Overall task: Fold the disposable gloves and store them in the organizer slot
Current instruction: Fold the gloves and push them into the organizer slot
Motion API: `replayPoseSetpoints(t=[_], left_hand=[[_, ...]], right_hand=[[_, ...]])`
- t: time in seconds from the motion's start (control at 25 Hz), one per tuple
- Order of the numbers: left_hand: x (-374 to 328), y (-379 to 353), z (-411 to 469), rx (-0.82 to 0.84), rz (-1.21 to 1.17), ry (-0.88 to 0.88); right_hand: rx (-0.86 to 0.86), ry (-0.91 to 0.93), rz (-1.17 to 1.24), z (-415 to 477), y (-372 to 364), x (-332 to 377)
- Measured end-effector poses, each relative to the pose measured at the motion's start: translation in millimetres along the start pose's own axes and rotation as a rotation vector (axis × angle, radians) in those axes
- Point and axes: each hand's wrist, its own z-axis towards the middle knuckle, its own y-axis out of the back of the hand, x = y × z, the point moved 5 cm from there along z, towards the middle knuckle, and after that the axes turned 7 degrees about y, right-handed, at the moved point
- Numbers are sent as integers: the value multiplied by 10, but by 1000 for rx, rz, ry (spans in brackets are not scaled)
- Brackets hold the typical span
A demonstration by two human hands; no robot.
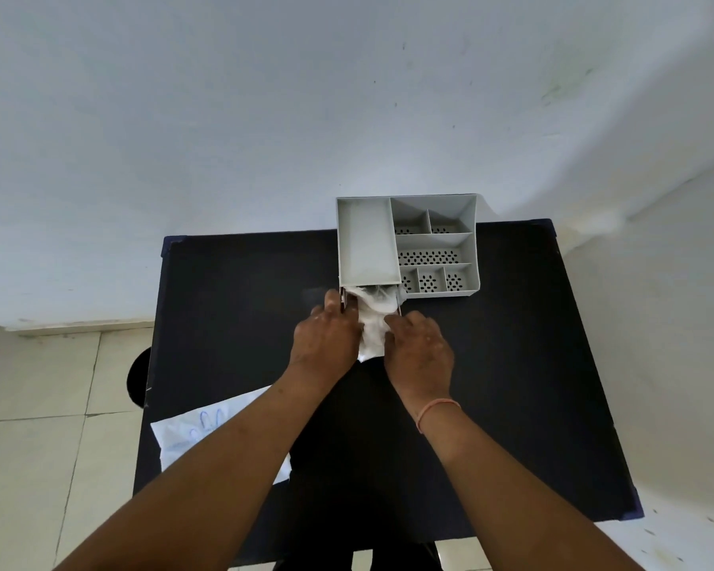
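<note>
The gloves (pixel 372 323), a crumpled white bundle, lie with their long axis running from the person toward the organizer (pixel 409 245), the far end tucked into its open front slot. The left hand (pixel 324 335) rests against the slot's left edge, fingers curled beside the bundle. The right hand (pixel 419 348) pinches the bundle's right side with bent fingers. Both sit on a black table (pixel 512 385). A white packet (pixel 190 434) lies near the left edge, partly under the left forearm
</note>
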Motion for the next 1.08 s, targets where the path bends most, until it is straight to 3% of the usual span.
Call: replayPoseSetpoints(t=[0.28,0.36,0.52,0.6,0.76,0.96,1.08], left_hand=[[-25,-56,220,193,16,67],[-7,-10,173,139,-44,76],[102,138,9,-152,-219,81],[92,137,-4,-158,-189,52],[-29,24,42,-65,15,-36],[27,46,18,-202,-19,-100],[69,43,14,-129,21,-41]], right_hand=[[110,-27,-26,63,-58,-67],[111,-46,30,27,-6,-98],[-64,-158,283,24,189,-215],[6,-110,263,109,162,-210],[266,111,-16,195,-45,-116],[514,69,-32,264,-180,-158],[534,28,43,293,-128,-130]])
